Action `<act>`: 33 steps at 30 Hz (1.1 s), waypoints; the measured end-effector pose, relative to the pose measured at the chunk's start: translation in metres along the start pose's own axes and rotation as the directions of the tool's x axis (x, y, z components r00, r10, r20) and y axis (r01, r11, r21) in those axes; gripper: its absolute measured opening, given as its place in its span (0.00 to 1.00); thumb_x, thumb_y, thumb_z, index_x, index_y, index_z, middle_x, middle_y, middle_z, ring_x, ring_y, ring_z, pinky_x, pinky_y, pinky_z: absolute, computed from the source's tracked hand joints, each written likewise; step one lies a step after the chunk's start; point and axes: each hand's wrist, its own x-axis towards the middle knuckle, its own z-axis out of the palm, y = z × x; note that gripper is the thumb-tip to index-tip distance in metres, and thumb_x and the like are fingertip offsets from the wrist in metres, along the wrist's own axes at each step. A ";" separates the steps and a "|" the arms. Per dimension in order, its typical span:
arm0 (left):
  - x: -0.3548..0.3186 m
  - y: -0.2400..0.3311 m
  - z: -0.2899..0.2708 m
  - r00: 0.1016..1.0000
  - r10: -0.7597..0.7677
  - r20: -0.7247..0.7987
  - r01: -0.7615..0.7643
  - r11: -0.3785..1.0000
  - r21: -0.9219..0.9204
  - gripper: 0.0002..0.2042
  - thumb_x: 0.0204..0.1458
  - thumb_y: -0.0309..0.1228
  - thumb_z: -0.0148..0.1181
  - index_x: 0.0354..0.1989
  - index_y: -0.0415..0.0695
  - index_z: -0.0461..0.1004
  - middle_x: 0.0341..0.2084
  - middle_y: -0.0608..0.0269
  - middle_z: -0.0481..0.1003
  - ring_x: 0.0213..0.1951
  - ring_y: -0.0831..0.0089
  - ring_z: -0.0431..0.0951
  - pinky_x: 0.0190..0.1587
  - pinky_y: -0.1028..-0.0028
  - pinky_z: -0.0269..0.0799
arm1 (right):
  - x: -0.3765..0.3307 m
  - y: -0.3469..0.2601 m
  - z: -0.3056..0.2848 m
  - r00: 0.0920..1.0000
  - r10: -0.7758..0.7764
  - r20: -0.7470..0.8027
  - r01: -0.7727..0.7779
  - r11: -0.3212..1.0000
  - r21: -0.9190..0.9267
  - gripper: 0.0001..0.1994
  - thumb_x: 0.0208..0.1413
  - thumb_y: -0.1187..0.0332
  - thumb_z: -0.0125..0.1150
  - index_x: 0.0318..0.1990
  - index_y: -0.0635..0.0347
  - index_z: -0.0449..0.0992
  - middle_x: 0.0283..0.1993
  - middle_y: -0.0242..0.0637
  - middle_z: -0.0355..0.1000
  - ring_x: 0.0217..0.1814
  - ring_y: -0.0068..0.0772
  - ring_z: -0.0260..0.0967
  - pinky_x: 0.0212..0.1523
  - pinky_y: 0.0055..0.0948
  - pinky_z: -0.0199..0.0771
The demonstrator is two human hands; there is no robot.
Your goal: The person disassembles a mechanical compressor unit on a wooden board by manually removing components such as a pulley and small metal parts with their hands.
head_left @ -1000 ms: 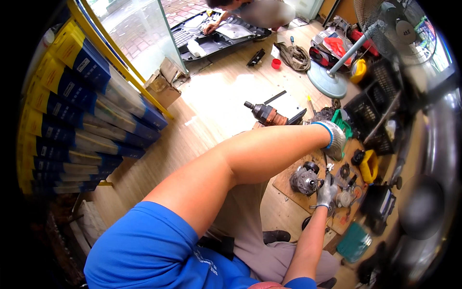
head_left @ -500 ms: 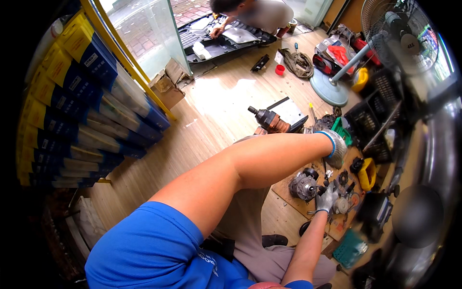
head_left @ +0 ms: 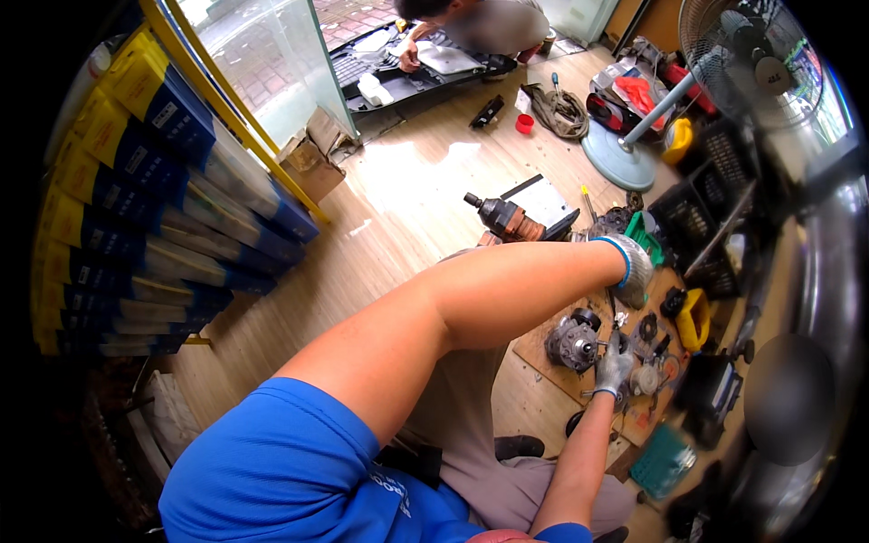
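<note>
My left arm reaches across the view to the right. My gloved left hand (head_left: pixel 635 270) is closed around a thin tool whose shaft points down over a wooden board (head_left: pixel 543 348) on the floor. Just below it, my gloved right hand (head_left: pixel 615 364) has its fingers by the tool's lower end. Whether they grip anything I cannot tell. A grey motor part (head_left: pixel 572 342) lies on the board to the left of my right hand. Small black and metal parts (head_left: pixel 648 328) are scattered to its right.
A power drill (head_left: pixel 503 217) lies on the wood floor beyond the board. A standing fan (head_left: pixel 621 163) and black crates (head_left: pixel 697 213) are at the right, with a yellow tool (head_left: pixel 693 319) and a green box (head_left: pixel 661 462). Stacked yellow-blue boxes (head_left: pixel 136 172) line the left. Another person (head_left: pixel 480 20) works at the far top.
The view has drifted slightly. Both hands stay over the board, and my left hand sits a little lower than a second ago.
</note>
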 end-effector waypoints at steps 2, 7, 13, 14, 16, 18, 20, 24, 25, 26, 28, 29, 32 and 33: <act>0.000 0.003 -0.003 1.000 0.000 0.001 0.000 1.000 0.009 0.24 0.52 0.51 0.57 0.41 0.41 0.84 0.38 0.46 0.82 0.43 0.52 0.82 0.48 0.58 0.76 | 0.001 0.002 0.003 0.986 0.162 -0.029 -0.140 0.918 0.370 0.11 0.65 0.65 0.59 0.46 0.64 0.78 0.36 0.34 0.77 0.32 0.29 0.73 0.35 0.29 0.72; -0.003 0.000 -0.004 1.000 0.003 0.016 -0.003 1.000 -0.001 0.24 0.52 0.50 0.56 0.40 0.41 0.84 0.37 0.46 0.82 0.42 0.53 0.82 0.48 0.58 0.76 | -0.004 0.001 0.005 0.961 0.246 0.127 -0.255 0.606 0.754 0.12 0.69 0.60 0.55 0.50 0.59 0.75 0.41 0.33 0.75 0.29 0.28 0.71 0.31 0.28 0.73; -0.001 -0.001 -0.004 1.000 0.003 0.030 -0.003 1.000 0.011 0.24 0.51 0.50 0.56 0.41 0.41 0.84 0.37 0.46 0.82 0.42 0.53 0.82 0.47 0.58 0.76 | 0.002 0.017 0.002 0.948 0.278 0.155 -0.301 0.628 0.717 0.14 0.68 0.62 0.57 0.54 0.60 0.73 0.39 0.35 0.75 0.30 0.28 0.71 0.32 0.30 0.74; 0.000 -0.002 -0.003 0.999 -0.002 0.033 0.002 1.000 0.009 0.24 0.51 0.51 0.56 0.41 0.42 0.84 0.37 0.46 0.82 0.42 0.53 0.82 0.47 0.57 0.76 | 0.005 0.018 0.002 0.944 0.305 0.126 -0.314 0.711 0.629 0.12 0.68 0.63 0.56 0.52 0.60 0.74 0.36 0.34 0.74 0.27 0.27 0.70 0.29 0.28 0.73; 0.002 -0.004 0.001 1.000 -0.012 0.025 0.012 1.000 0.007 0.24 0.51 0.51 0.56 0.42 0.42 0.84 0.38 0.46 0.81 0.43 0.53 0.82 0.48 0.57 0.76 | 0.011 0.019 0.007 0.954 0.291 0.068 -0.285 0.818 0.500 0.11 0.66 0.66 0.57 0.51 0.59 0.74 0.32 0.32 0.73 0.23 0.26 0.68 0.24 0.27 0.71; 0.005 0.000 -0.001 1.000 -0.006 0.014 0.006 1.000 0.007 0.24 0.51 0.51 0.56 0.43 0.43 0.84 0.39 0.46 0.81 0.43 0.53 0.82 0.48 0.57 0.76 | 0.022 0.027 0.007 0.978 0.207 0.004 -0.188 0.881 0.434 0.12 0.64 0.70 0.59 0.53 0.59 0.74 0.30 0.31 0.72 0.20 0.25 0.66 0.22 0.27 0.69; 0.006 0.001 -0.002 1.000 -0.013 0.014 0.013 1.000 0.002 0.24 0.51 0.51 0.56 0.43 0.44 0.84 0.39 0.46 0.81 0.44 0.53 0.82 0.48 0.57 0.75 | 0.025 0.028 0.002 0.971 0.223 0.082 -0.237 0.902 0.360 0.18 0.61 0.71 0.61 0.57 0.62 0.73 0.32 0.32 0.73 0.24 0.23 0.68 0.26 0.25 0.70; 0.003 -0.002 0.003 1.000 -0.024 0.009 0.024 1.000 0.001 0.24 0.51 0.52 0.55 0.43 0.44 0.84 0.39 0.47 0.81 0.44 0.52 0.82 0.49 0.57 0.75 | 0.014 0.014 0.009 0.961 0.257 0.104 -0.277 0.876 0.395 0.21 0.58 0.73 0.62 0.59 0.63 0.72 0.35 0.34 0.74 0.28 0.21 0.69 0.28 0.24 0.70; 0.002 -0.004 0.004 1.000 -0.026 0.009 0.025 1.000 0.002 0.24 0.51 0.52 0.55 0.43 0.45 0.84 0.39 0.47 0.82 0.44 0.52 0.82 0.49 0.57 0.75 | 0.010 0.008 0.012 0.957 0.273 0.093 -0.284 0.835 0.471 0.18 0.59 0.73 0.62 0.57 0.63 0.73 0.34 0.33 0.74 0.25 0.23 0.69 0.26 0.25 0.71; 0.001 -0.004 0.004 1.000 -0.026 0.007 0.026 1.000 0.004 0.24 0.51 0.52 0.55 0.43 0.45 0.84 0.39 0.47 0.82 0.44 0.52 0.82 0.49 0.57 0.75 | 0.004 -0.004 0.014 0.954 0.289 0.083 -0.286 0.789 0.544 0.16 0.59 0.74 0.61 0.55 0.62 0.73 0.33 0.33 0.73 0.23 0.25 0.69 0.25 0.26 0.72; -0.002 -0.006 0.005 0.999 -0.039 0.028 0.039 0.999 0.000 0.24 0.52 0.52 0.55 0.43 0.45 0.84 0.40 0.48 0.82 0.45 0.52 0.82 0.49 0.57 0.75 | 0.001 -0.003 0.019 0.953 0.301 0.044 -0.262 0.738 0.622 0.14 0.60 0.74 0.60 0.53 0.61 0.74 0.32 0.32 0.73 0.21 0.26 0.69 0.24 0.26 0.73; 0.001 0.000 -0.001 0.999 -0.023 0.025 0.022 1.000 0.002 0.24 0.52 0.52 0.55 0.44 0.45 0.84 0.41 0.48 0.82 0.45 0.53 0.82 0.49 0.57 0.75 | 0.009 0.011 0.012 0.958 0.287 -0.013 -0.215 0.745 0.631 0.14 0.60 0.73 0.60 0.52 0.61 0.74 0.32 0.32 0.73 0.21 0.25 0.69 0.24 0.26 0.72; 0.003 0.003 -0.002 0.999 -0.023 0.023 0.023 1.000 0.010 0.24 0.52 0.52 0.55 0.45 0.46 0.84 0.42 0.48 0.82 0.46 0.53 0.82 0.50 0.58 0.75 | 0.014 0.020 0.011 0.963 0.253 -0.094 -0.165 0.828 0.536 0.14 0.60 0.73 0.60 0.52 0.62 0.74 0.32 0.31 0.73 0.23 0.23 0.68 0.25 0.24 0.70; 0.003 0.003 -0.002 0.999 -0.025 0.029 0.025 1.000 0.011 0.24 0.52 0.52 0.55 0.45 0.46 0.84 0.42 0.48 0.81 0.46 0.53 0.82 0.50 0.58 0.75 | 0.015 0.019 0.012 0.964 0.240 -0.112 -0.158 0.862 0.481 0.14 0.59 0.73 0.60 0.52 0.63 0.74 0.31 0.31 0.73 0.24 0.22 0.67 0.25 0.24 0.69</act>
